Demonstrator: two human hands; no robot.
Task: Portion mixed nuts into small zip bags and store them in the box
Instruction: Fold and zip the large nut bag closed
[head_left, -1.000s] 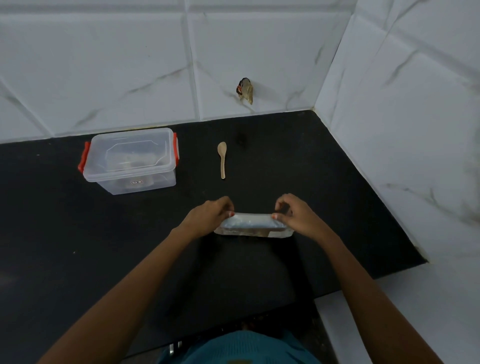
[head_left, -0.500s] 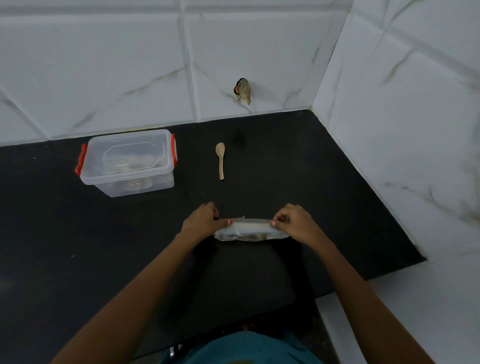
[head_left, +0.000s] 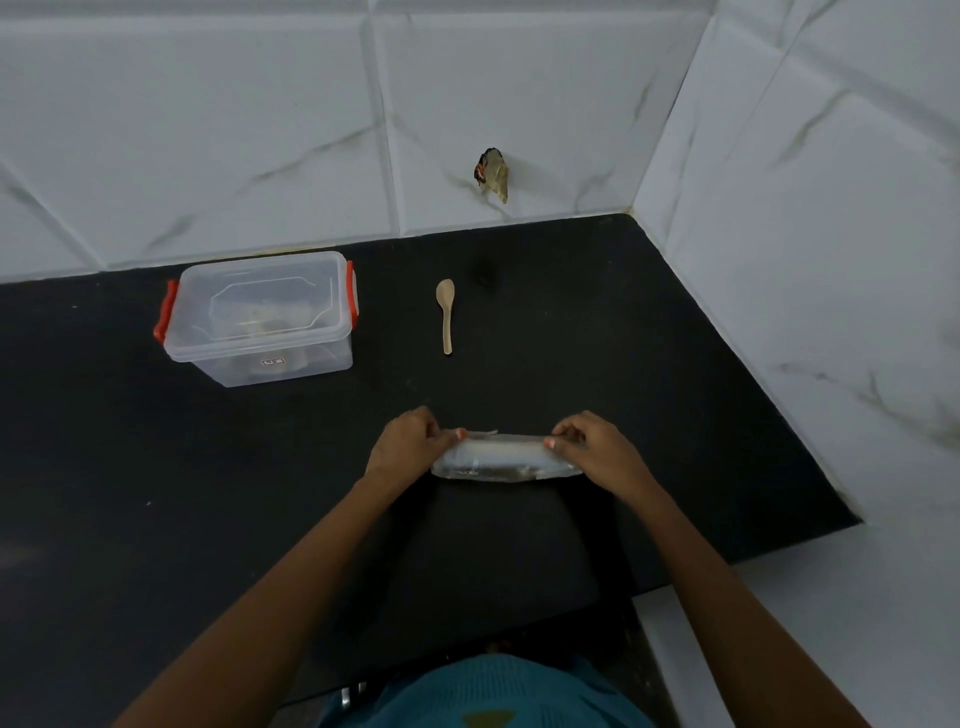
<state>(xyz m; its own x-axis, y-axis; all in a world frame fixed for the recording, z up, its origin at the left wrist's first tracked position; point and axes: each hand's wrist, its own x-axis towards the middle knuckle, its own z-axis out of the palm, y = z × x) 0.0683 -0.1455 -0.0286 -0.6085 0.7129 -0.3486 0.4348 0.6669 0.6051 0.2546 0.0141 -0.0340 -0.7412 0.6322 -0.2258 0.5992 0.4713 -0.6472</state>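
— Zip bag (head_left: 506, 460) lies sideways, nine to three, on the counter (head_left: 623, 338). Left hand (head_left: 408, 441) pinches one end, right hand (head_left: 597, 449) pinches the other.
— Where's the box (head_left: 260, 317)?
— Farther off at ten o'clock, lid on. Left hand is nearer.

The clear plastic zip bag (head_left: 506, 460) tipped lower and flatter toward the black countertop (head_left: 649, 364) as my left hand (head_left: 410, 441) and right hand (head_left: 592, 452) pinched its top corners tighter.
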